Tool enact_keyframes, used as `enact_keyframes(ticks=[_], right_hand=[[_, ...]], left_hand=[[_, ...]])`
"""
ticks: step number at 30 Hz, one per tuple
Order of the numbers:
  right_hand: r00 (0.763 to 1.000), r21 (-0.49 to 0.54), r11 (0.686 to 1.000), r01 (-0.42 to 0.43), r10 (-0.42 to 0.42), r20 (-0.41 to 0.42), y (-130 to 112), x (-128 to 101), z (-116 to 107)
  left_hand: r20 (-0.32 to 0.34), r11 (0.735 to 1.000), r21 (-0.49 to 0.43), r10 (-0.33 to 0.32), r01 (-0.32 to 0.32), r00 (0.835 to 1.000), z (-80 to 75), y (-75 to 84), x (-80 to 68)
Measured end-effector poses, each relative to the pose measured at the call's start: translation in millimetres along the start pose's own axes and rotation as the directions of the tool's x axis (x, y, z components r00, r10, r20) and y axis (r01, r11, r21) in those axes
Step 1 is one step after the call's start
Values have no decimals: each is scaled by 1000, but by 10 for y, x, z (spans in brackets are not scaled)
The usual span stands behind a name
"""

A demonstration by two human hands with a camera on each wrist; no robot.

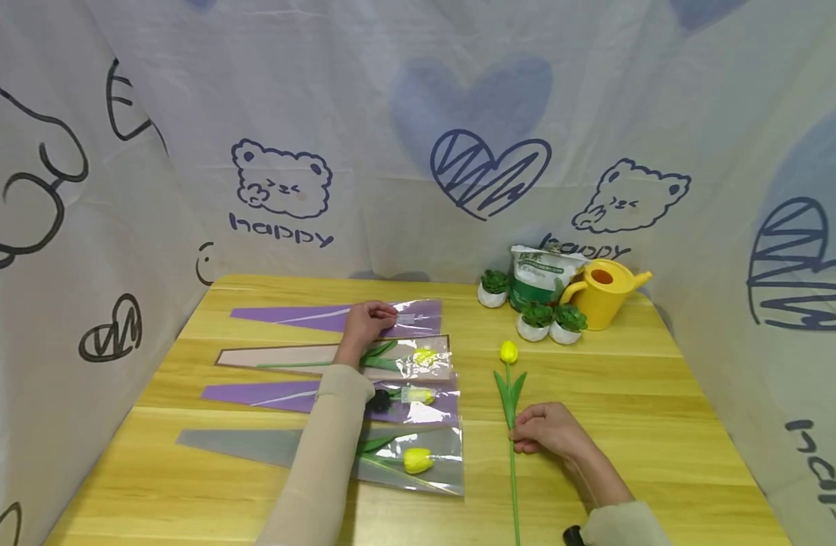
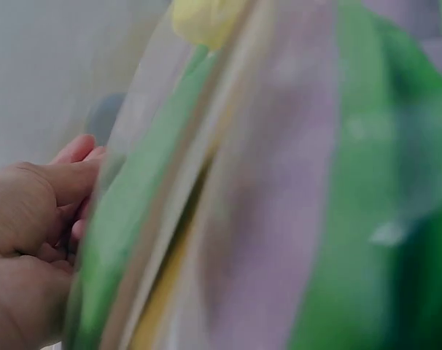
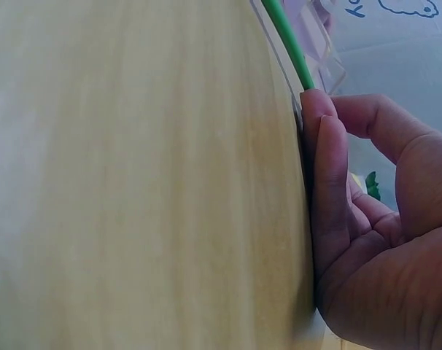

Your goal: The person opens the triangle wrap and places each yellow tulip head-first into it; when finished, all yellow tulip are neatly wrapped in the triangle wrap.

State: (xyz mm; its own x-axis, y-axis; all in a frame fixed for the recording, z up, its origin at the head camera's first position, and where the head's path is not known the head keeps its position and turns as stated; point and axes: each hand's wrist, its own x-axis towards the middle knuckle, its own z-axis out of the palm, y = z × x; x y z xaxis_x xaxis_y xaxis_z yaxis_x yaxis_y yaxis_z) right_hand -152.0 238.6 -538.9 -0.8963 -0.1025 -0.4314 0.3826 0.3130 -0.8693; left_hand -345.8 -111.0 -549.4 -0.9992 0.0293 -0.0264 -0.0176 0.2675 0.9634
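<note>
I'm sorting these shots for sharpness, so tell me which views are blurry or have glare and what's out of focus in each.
Head view: sharp overall, edges bowed by the wide lens, glare on the clear sleeves. Left wrist view: the left hand is fairly clear, but the wrapped tulip and film sit too close and smear into soft colour. Right wrist view: the right hand and green stem are readable, the table grain soft.

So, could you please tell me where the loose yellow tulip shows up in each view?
Head: loose yellow tulip right of centre, stem under the right hand.
Left wrist: not in it.
Right wrist: only its green stem, top, above the fingertips.
Shared landmark: wooden table.
</note>
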Motion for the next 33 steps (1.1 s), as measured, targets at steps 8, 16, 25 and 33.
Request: enact_keyframes(ticks=[8, 16, 25, 33], right_hand=[[1000, 2, 1000, 3, -3, 10, 2, 5, -3], [1000, 9, 1000, 3, -3, 24, -9, -5, 0], [1000, 9, 1000, -5, 5, 15, -31, -13, -4], [996, 45, 996, 73, -70, -59, -106, -29, 16]], left_hand=[[40, 997, -73, -17, 19, 999, -58, -7, 19], [61, 996, -87, -2, 7, 998, -78, -41, 48], [113, 998, -59, -16, 23, 993, -98, -43, 48], [132, 1000, -21, -15, 18, 991, -123, -47, 32]])
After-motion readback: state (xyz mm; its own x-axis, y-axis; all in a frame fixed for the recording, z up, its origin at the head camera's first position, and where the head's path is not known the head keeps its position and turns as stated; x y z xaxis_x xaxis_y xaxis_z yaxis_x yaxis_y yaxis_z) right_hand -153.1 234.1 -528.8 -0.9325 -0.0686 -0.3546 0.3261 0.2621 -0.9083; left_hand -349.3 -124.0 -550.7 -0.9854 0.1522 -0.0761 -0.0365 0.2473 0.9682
